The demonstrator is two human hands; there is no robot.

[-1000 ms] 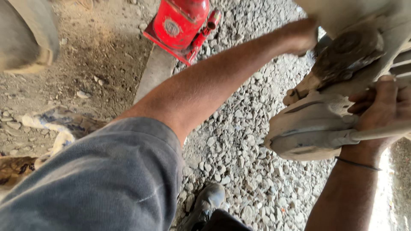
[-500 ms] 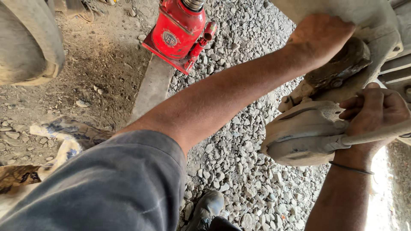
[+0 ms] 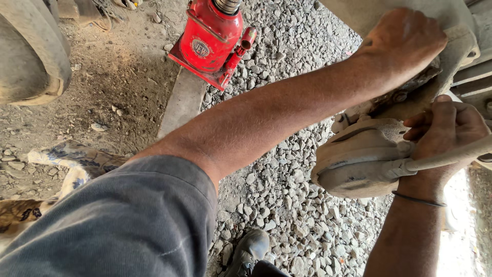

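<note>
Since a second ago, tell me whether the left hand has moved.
Yes. The left hand has shifted down the grey metal housing, closer to the right hand, judged against the vehicle parts.

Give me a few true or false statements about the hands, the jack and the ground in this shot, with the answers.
1. The jack is red. True.
2. The jack stands on bare concrete. False: its base sits on a plank over gravel and dirt.
3. The right hand grips a pale bar beside the dusty caliper. True.
4. The left hand holds a wrench. False: it presses bare on the metal above the caliper.
5. A tyre shows at upper left. True.
</note>
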